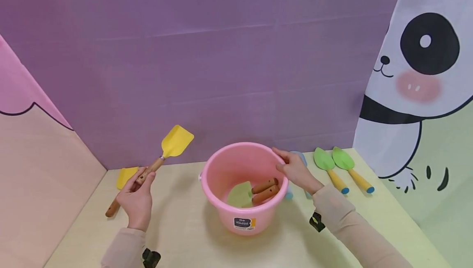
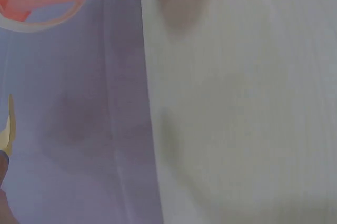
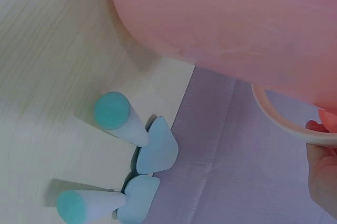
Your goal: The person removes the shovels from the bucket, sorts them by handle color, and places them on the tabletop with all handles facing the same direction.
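My left hand (image 1: 137, 204) pinches the wooden handle of a yellow toy shovel (image 1: 177, 141), raised above the table with its blade up and to the right. Beneath that hand lies a second yellow shovel (image 1: 127, 177), partly hidden. A pink bucket (image 1: 226, 215) stands mid-table, its mouth facing me. My right hand (image 1: 297, 171) grips the bucket's right rim. Inside the bucket I see a pale yellow-green blade (image 1: 239, 194) and two wooden handles (image 1: 265, 194). In the right wrist view, the bucket's pale carrying handle (image 3: 277, 119) hangs by the hand.
Two light-blue shovels (image 3: 158, 148) lie behind the right hand, largely covered in the head view. Farther right, two green trowels (image 1: 324, 159) with yellow handles lie side by side. A purple backdrop (image 1: 221, 75) rises at the table's far edge, with printed panels left and right.
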A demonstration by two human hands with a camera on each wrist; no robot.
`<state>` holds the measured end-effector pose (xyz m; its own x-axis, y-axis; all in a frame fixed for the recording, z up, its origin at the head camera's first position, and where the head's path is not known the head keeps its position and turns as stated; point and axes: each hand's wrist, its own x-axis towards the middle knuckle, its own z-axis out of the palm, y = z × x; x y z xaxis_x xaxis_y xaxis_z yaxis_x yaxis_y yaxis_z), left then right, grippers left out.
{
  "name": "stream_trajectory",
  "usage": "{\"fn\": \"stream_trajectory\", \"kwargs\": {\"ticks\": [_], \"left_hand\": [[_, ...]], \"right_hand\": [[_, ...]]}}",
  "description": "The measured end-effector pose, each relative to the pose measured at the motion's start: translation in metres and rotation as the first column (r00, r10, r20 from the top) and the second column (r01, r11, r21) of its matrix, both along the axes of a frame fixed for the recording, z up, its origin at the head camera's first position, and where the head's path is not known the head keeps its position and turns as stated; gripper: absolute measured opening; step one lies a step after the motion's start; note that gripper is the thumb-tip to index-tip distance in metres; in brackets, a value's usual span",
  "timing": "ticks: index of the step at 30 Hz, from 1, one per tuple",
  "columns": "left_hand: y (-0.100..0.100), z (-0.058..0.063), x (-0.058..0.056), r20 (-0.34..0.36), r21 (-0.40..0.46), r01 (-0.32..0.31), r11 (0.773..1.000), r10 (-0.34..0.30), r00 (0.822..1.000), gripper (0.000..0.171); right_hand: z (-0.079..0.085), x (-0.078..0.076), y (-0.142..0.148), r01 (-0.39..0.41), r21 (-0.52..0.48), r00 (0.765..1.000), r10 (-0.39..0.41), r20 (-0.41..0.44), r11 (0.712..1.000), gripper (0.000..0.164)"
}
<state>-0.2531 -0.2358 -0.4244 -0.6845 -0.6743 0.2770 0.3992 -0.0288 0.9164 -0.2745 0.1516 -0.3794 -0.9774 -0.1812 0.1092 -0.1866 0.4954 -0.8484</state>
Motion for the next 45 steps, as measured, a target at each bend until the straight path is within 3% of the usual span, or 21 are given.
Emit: {"fn": "stream_trajectory", "kwargs": {"ticks": [11, 21, 26, 30, 33, 36, 37, 45], "left_hand": [[-0.011, -0.026, -0.010, 0.048, 0.060, -0.149, 0.987, 0.147, 0.988, 0.036], [-0.022, -0.045, -0.019, 0.234, 0.075, -0.233, 0.970, 0.210, 0.949, 0.042], [-0.030, -0.056, -0.015, 0.314, 0.083, -0.242, 0.967, 0.205, 0.927, 0.046], [-0.035, -0.062, -0.009, 0.418, 0.077, -0.249, 0.966, 0.196, 0.887, 0.050], [-0.039, -0.064, -0.005, 0.521, 0.045, -0.267, 0.963, 0.205, 0.828, 0.053], [-0.043, -0.067, -0.006, 0.572, 0.024, -0.285, 0.958, 0.221, 0.790, 0.054], [-0.044, -0.068, -0.006, 0.582, 0.018, -0.284, 0.959, 0.221, 0.783, 0.054], [-0.053, -0.078, -0.009, 0.579, 0.052, -0.310, 0.949, 0.224, 0.784, 0.054]], "right_hand": [[0.004, 0.001, 0.000, -0.005, -0.017, 1.000, 0.006, 0.016, 1.000, 0.054], [0.005, -0.001, 0.002, 0.006, -0.020, 1.000, -0.006, 0.023, 1.000, 0.054], [0.003, 0.001, 0.002, -0.001, -0.025, 1.000, 0.001, 0.015, 1.000, 0.054], [0.002, 0.002, 0.002, -0.009, -0.028, 1.000, 0.009, 0.010, 1.000, 0.054], [0.002, 0.003, 0.001, -0.010, -0.033, 1.000, 0.010, 0.011, 0.999, 0.053], [0.002, 0.003, 0.001, -0.007, -0.029, 1.000, 0.007, 0.017, 1.000, 0.054], [0.003, 0.003, 0.001, -0.005, -0.030, 1.000, 0.005, 0.021, 1.000, 0.054], [0.003, 0.004, 0.001, -0.015, -0.039, 1.000, 0.016, 0.011, 0.999, 0.054]]}}
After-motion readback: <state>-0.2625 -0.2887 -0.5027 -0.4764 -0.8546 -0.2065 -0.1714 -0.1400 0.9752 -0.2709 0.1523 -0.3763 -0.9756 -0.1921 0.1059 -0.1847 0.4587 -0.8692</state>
